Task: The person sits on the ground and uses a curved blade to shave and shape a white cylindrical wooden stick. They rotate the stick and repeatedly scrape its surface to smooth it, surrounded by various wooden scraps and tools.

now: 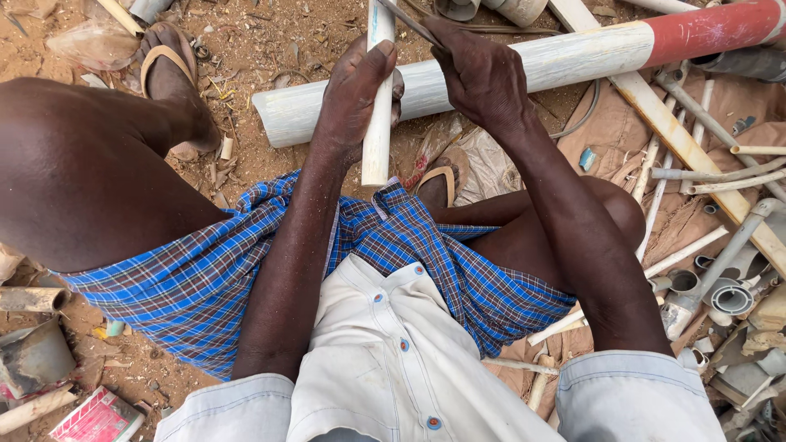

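My left hand (354,92) is wrapped around a thin white plastic pipe (377,123) that runs away from me, lying across a thick white pipe (491,74) with a red end. Beside it, my right hand (481,75) grips a thin dark metal blade (409,22), which slants up and left across the thin pipe near its far end. I sit on sandy ground with my knees apart, in a blue checked cloth (246,270) and a pale shirt.
A sandalled foot (168,69) rests at the upper left, and another sandal (438,182) lies under the thin pipe. Several pipe offcuts and grey fittings (720,286) are piled on the right. Scraps and a red-and-white packet (94,417) lie at the lower left.
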